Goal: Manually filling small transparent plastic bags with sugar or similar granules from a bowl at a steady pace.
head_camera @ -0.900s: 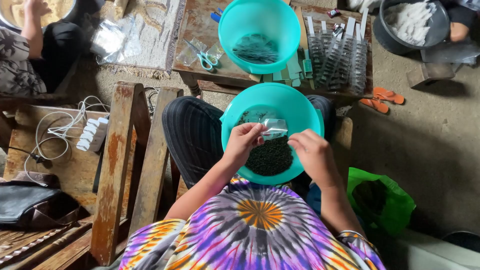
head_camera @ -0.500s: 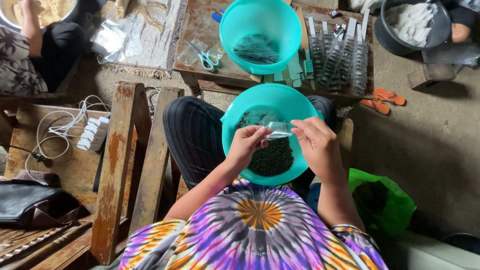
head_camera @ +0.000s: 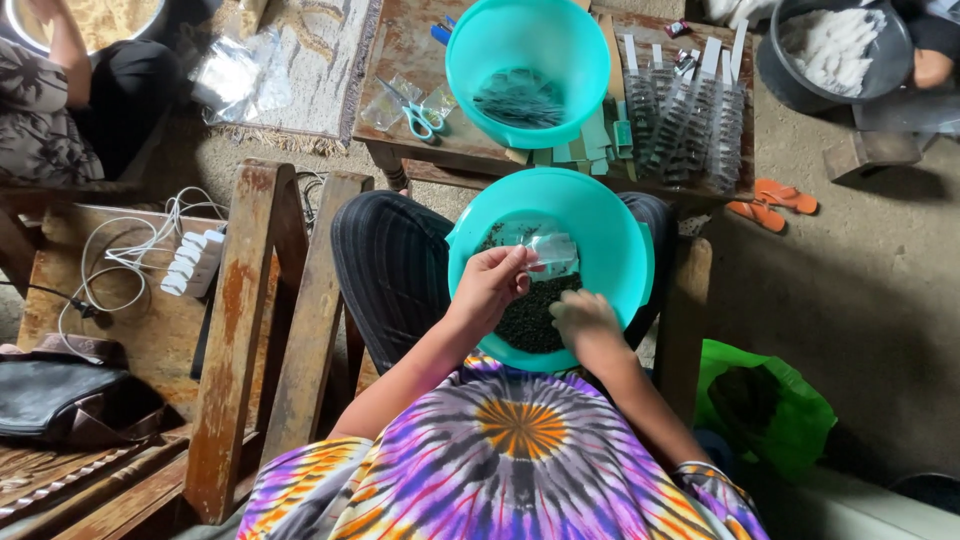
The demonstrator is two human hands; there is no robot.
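A turquoise plastic bowl [head_camera: 620,250] rests on my lap, holding a heap of small dark grains [head_camera: 530,320]. My left hand [head_camera: 490,285] pinches a small clear plastic pouch [head_camera: 552,252] above the grains. My right hand [head_camera: 585,325] is down in the bowl, fingers curled into the dark grains. A second turquoise bowl [head_camera: 470,60] with dark filled packets inside stands on the low wooden table [head_camera: 400,50] ahead of me.
Rows of filled clear packets [head_camera: 685,125] and turquoise-handled scissors [head_camera: 422,118] lie on the table. A wooden bench [head_camera: 250,330] with a white power strip [head_camera: 192,262] and black bag [head_camera: 65,400] stands at left. A green bag [head_camera: 765,400] sits right; another person [head_camera: 60,110] sits far left.
My right hand let go of the pouch and dropped into the dark grains. My left hand keeps holding the pouch above the bowl.
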